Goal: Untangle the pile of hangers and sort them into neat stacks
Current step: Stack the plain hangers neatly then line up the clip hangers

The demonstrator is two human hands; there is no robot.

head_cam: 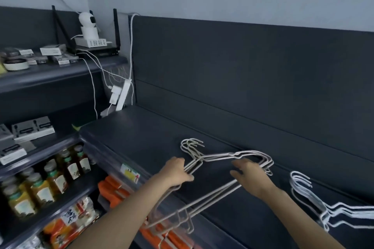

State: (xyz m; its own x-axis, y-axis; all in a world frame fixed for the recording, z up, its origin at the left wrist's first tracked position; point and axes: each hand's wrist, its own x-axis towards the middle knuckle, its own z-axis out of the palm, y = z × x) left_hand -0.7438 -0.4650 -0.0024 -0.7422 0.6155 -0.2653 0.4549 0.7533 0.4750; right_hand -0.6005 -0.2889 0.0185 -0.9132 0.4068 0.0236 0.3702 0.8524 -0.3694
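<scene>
Beige hangers [197,157]: one stack lying on the dark shelf [141,137], hooks pointing far-left, near ends overhanging the shelf's front edge.
Left grip [176,172]: fingers curled round the stack's left arms, just below the necks; it holds the wires.
Right grip [251,178]: wide, fingers straight, laid over the right shoulders of the same stack; cannot tell how firm the contact is.
White hangers [323,208]: a separate stack on the shelf at far right, apart from the beige one.
Lower left: bottles [50,178] and orange packets [113,188].
</scene>
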